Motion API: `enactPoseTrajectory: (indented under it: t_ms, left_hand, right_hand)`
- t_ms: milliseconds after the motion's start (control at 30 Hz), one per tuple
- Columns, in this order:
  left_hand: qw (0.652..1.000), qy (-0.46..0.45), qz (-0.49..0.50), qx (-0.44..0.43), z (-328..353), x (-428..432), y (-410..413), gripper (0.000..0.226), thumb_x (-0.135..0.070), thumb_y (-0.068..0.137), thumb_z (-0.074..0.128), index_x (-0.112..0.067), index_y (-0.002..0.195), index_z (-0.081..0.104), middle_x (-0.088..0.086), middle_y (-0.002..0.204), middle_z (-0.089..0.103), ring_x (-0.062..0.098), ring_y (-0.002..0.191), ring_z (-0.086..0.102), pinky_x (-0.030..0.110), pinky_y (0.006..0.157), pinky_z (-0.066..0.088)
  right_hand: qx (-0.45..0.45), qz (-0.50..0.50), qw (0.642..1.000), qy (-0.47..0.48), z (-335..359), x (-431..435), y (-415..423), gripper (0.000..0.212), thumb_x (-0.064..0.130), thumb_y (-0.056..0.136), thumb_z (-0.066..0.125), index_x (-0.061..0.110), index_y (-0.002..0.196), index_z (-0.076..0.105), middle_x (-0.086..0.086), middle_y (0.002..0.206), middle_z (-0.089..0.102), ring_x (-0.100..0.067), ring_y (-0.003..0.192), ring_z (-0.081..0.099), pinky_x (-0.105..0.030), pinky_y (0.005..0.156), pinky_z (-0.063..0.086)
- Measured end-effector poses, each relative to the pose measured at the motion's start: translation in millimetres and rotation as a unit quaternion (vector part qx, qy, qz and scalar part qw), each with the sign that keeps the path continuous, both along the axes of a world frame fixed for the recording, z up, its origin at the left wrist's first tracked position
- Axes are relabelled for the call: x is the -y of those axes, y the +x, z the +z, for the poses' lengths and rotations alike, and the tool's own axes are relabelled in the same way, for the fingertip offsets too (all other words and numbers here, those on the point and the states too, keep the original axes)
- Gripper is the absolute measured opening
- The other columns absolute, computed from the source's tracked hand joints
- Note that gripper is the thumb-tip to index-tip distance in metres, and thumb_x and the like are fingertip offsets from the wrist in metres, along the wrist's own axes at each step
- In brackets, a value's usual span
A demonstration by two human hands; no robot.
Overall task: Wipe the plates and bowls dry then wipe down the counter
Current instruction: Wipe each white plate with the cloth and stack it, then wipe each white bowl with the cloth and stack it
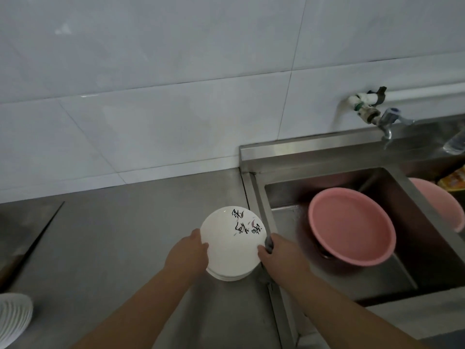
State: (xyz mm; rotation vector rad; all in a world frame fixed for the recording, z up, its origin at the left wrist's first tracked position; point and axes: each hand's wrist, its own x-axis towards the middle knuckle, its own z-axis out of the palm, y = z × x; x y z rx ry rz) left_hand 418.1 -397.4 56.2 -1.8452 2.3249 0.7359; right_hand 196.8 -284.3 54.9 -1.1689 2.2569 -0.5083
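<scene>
A stack of white plates (232, 244) with black and purple markings on the top one sits on the steel counter (125, 248), close to the sink's left rim. My left hand (188, 250) holds the stack's left edge, thumb on top. My right hand (279, 253) grips the right edge, and a small grey thing, perhaps a cloth (269, 244), shows at its fingers. A ribbed white bowl (13, 316) lies at the lower left corner.
A steel sink (412, 202) on the right holds a pink basin (352, 225); a second pink basin (442, 200) sits beyond its right wall. A tap (387, 122) juts from the tiled wall. A dark seam crosses the counter at far left.
</scene>
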Motion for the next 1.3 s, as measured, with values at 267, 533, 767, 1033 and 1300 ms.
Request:
enactPoseTrajectory:
  t_ms: [267, 533, 767, 1033, 1300]
  left_hand:
    - [1.000, -0.020, 0.010, -0.017, -3.8, -3.9, 0.7, 0.041, -0.033, 0.104, 0.046, -0.019, 0.142, 0.046, 0.009, 0.124, 0.068, 0.030, 0.111, 0.064, 0.039, 0.093, 0.051]
    - [0.999, -0.037, -0.004, -0.012, 10.6, -12.1, 19.2, 0.047, -0.047, 0.102, 0.045, -0.029, 0.144, 0.039, 0.004, 0.118, 0.070, 0.026, 0.109, 0.067, 0.038, 0.092, 0.053]
    - [0.997, -0.071, 0.003, 0.009, 26.9, -18.4, 95.1, 0.040, -0.056, 0.098, 0.042, -0.038, 0.135, 0.042, -0.004, 0.101, 0.071, 0.018, 0.102, 0.067, 0.034, 0.085, 0.053]
    - [0.991, -0.102, 0.092, -0.007, 48.0, -18.8, 254.4, 0.037, -0.054, 0.100, 0.045, -0.038, 0.134, 0.046, -0.006, 0.098, 0.070, 0.015, 0.093, 0.067, 0.034, 0.084, 0.054]
    - [0.969, -0.120, 0.216, -0.023, 62.4, -19.9, 433.9, 0.034, -0.048, 0.100, 0.049, -0.039, 0.132, 0.052, -0.007, 0.104, 0.071, 0.015, 0.097, 0.067, 0.034, 0.089, 0.055]
  right_hand:
    - [-0.031, 0.079, 0.996, 0.025, 4.3, 1.9, -8.9, 0.030, 0.057, 0.094, 0.053, 0.029, 0.088, 0.046, 0.009, 0.084, 0.060, -0.018, 0.081, 0.056, -0.032, 0.067, 0.043]
    - [-0.102, 0.107, 0.988, 0.031, 25.5, -7.2, -6.0, 0.030, 0.059, 0.097, 0.048, 0.030, 0.106, 0.049, 0.006, 0.099, 0.065, -0.022, 0.096, 0.065, -0.033, 0.070, 0.044]
    - [-0.152, 0.176, 0.973, -0.002, 55.0, 9.7, 49.1, 0.037, 0.062, 0.099, 0.041, 0.031, 0.118, 0.046, 0.005, 0.098, 0.066, -0.021, 0.095, 0.067, -0.033, 0.070, 0.044]
    - [-0.091, 0.251, 0.964, -0.003, 60.1, 62.0, 198.3, 0.035, 0.067, 0.095, 0.046, 0.033, 0.098, 0.043, 0.006, 0.080, 0.063, -0.015, 0.072, 0.068, -0.036, 0.069, 0.060]
    - [-0.080, 0.317, 0.945, 0.011, 62.2, 101.1, 374.0, 0.037, 0.068, 0.093, 0.049, 0.032, 0.098, 0.044, 0.005, 0.077, 0.060, -0.014, 0.066, 0.063, -0.034, 0.068, 0.058]
